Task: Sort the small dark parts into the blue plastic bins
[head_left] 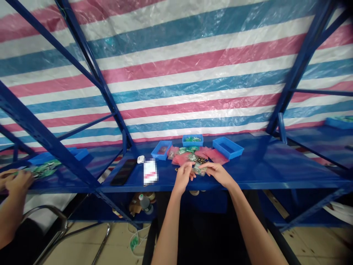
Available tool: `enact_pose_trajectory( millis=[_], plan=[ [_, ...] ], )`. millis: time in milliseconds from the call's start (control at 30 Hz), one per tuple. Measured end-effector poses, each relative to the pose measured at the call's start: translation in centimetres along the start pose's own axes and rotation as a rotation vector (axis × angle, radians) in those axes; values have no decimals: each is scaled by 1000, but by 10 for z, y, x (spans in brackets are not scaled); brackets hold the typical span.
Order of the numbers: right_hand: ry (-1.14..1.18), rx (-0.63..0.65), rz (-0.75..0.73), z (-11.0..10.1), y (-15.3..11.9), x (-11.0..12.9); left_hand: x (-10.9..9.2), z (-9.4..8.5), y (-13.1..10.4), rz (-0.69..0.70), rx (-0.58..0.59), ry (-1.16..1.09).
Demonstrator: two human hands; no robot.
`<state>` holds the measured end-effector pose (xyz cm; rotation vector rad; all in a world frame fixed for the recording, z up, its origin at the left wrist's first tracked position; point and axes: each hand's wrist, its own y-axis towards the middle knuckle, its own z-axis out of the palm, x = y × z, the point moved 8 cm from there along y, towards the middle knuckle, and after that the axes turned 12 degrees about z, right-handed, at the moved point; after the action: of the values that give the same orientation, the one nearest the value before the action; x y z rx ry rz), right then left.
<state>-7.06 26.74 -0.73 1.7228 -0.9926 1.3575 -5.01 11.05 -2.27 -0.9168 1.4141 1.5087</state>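
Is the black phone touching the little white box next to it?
Apart. The head view shows the black phone lying flat on the blue shelf, with a strip of bare blue between it and the white box.

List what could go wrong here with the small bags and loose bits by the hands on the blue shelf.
1. Small dark loose parts lie among the pink bags; a sweep of the left hand or right hand might scatter them.
2. The small bag between both hands lies near the front edge of the blue shelf; it could slide off.
3. The phone also lies near that edge and might get knocked off.
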Motion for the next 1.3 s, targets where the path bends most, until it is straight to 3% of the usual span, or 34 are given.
enact_pose_trajectory(
  millis=[233, 400, 467, 600, 700, 800, 900, 1033, 1133, 1200, 1300],
  plan=[
    [-106, 28, -24, -2, -8, 10, 1, 2, -1, 4, 44, 42],
    [-126, -45, -25, -1, -9, 5, 3, 2, -1, 40, 45, 105],
    [-102, -140, -37, -9, 0, 3, 5, 1, 0, 30, 18, 88],
    [-124, -473, -165, -46, 43, 25, 6, 0, 0, 32, -2, 45],
    [-339, -625, -310, -62, 94, 56, 8, 2, 1, 42, 19, 51],
    [-576, -528, -237, -57, 152, 57, 10, 1, 0, 51, 27, 54],
    [-735, -470, -142, -53, 175, 39, 10, 1, -1, 56, 32, 54],
    [-771, -621, -221, -59, 143, 36, 7, 4, -2, 46, 56, 59],
    [-768, -619, -288, -55, 106, 44, 4, 6, -3, 50, 71, 71],
    [-799, -525, -284, -44, 90, 46, 2, 6, -3, 62, 71, 72],
    [-887, -261, -312, -8, 74, 44, 1, 4, -3, 66, 55, 67]
  ],
)
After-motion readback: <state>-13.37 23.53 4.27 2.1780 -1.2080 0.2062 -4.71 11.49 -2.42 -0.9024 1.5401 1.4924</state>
